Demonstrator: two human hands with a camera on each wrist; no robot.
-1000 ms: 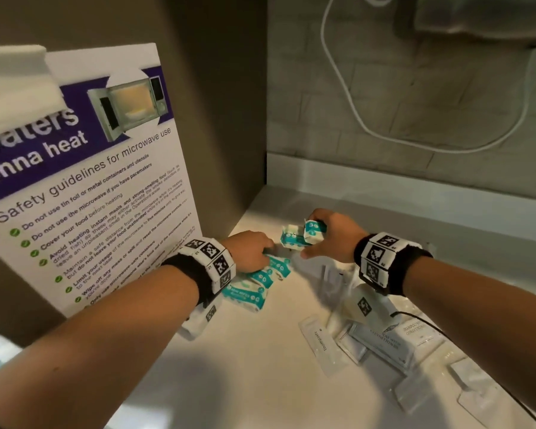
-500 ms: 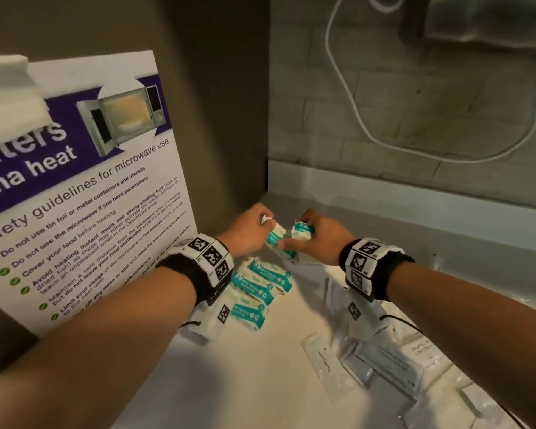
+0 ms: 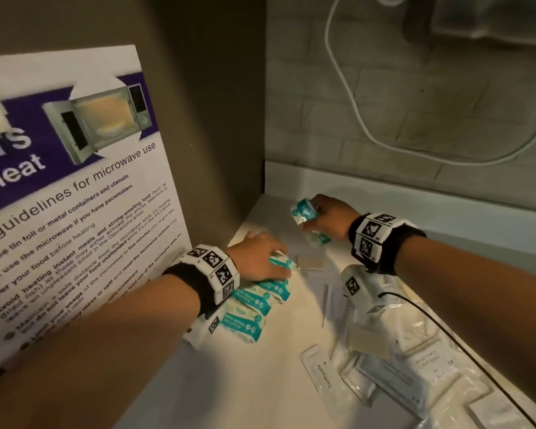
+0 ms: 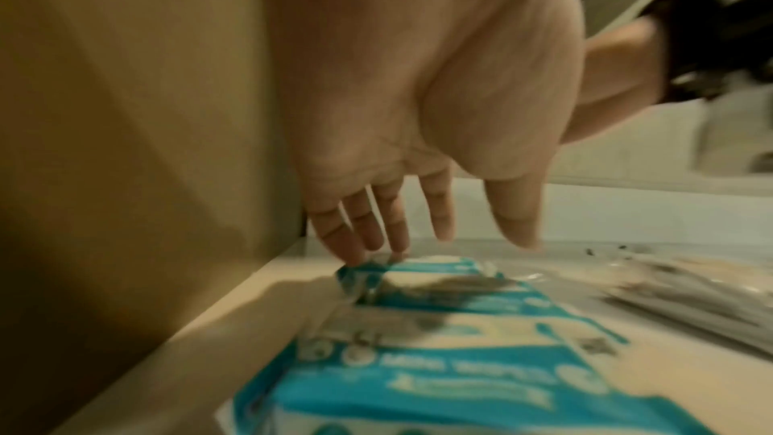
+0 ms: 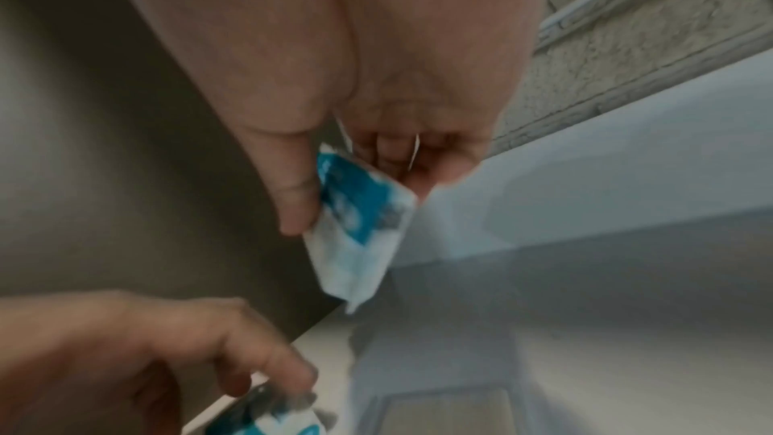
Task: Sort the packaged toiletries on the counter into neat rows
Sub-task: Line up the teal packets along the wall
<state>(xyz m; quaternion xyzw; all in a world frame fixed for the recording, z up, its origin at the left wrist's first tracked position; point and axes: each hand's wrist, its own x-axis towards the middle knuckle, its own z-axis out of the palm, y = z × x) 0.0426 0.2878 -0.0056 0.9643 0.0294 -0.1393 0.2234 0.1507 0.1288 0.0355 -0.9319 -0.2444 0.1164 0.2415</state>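
Observation:
Teal-and-white wipes packets (image 3: 254, 305) lie in a row along the left side of the white counter (image 3: 260, 382). My left hand (image 3: 257, 258) lies over the farthest packet (image 3: 280, 263) of that row, fingers straight, fingertips (image 4: 355, 255) touching its far edge. The same packets (image 4: 439, 359) fill the left wrist view. My right hand (image 3: 328, 216) is raised near the back corner and grips teal wipes packets (image 3: 304, 212), thumb and fingers curled round them (image 5: 359, 210). How many it holds I cannot tell.
White and clear sachets (image 3: 415, 366), one marked Toothpaste (image 3: 322, 376), lie heaped at the right front. A small tan sachet (image 3: 311, 263) lies between my hands. A microwave safety poster (image 3: 75, 196) stands on the left. A white cable (image 3: 369, 131) hangs on the brick wall.
My left hand has come away from my right hand, dropped to the counter and laid a packet at the far end of the row. My right hand stayed raised with its packets.

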